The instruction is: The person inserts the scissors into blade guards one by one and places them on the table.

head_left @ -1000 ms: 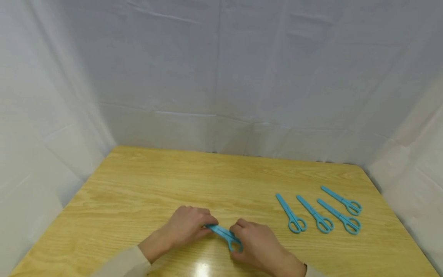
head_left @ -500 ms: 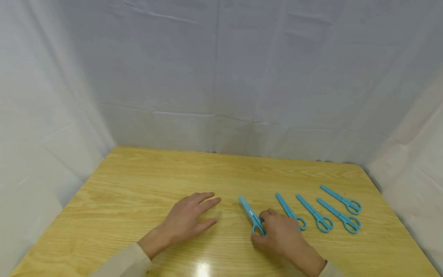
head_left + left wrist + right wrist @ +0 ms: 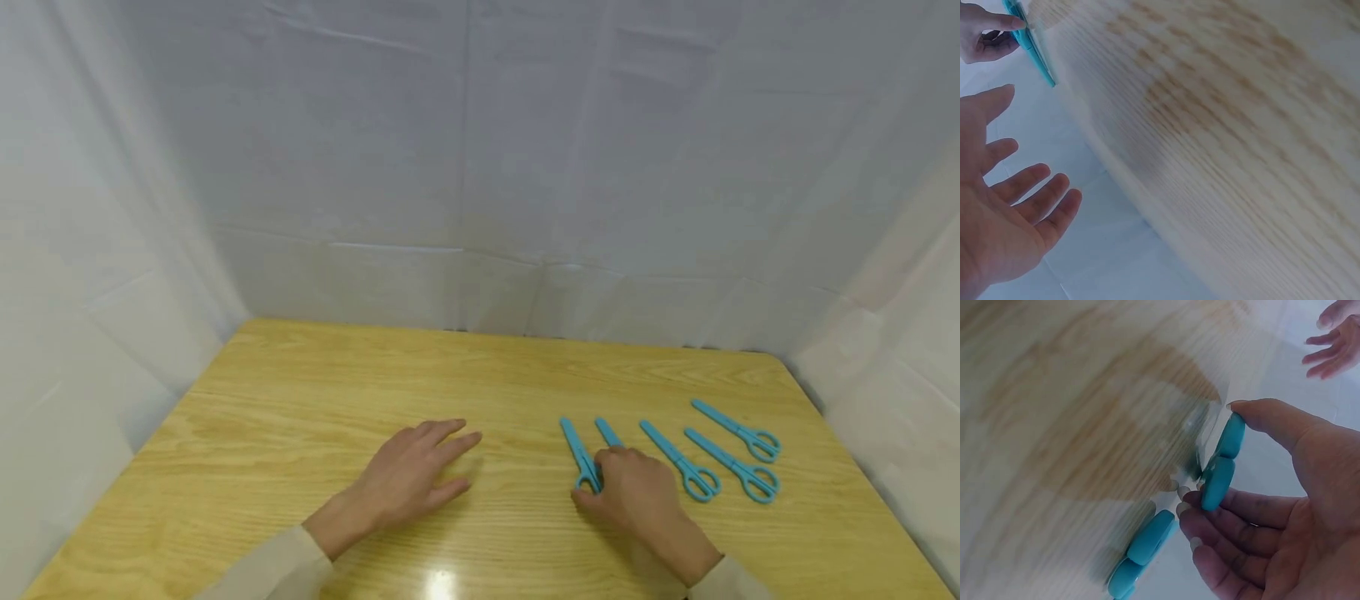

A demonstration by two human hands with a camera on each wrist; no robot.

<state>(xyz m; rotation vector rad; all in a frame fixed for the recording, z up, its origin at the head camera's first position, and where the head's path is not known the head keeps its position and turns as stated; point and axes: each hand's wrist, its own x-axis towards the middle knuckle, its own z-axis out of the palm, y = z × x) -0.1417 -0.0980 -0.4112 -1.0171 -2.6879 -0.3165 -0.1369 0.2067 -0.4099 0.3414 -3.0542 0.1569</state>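
Note:
My right hand pinches a pair of light-blue scissors by its finger loops, thumb on one side and fingers on the other. In the right wrist view, the thumb meets one edge of the loops and curled fingers the other, close over the tabletop. The blades point away toward the back. Just right of it lies a matching pair of scissors, its handles hidden behind my hand in the head view. My left hand hovers over the table with fingers spread, holding nothing.
Three more blue scissors lie to the right in a loose row: one pair, another and a third farther back. The wooden table is bordered by white sheeting at the back and sides.
The left hand has let go of the blade end and spread its fingers. My right hand has carried the scissors right, turning the blades toward the back, beside the row.

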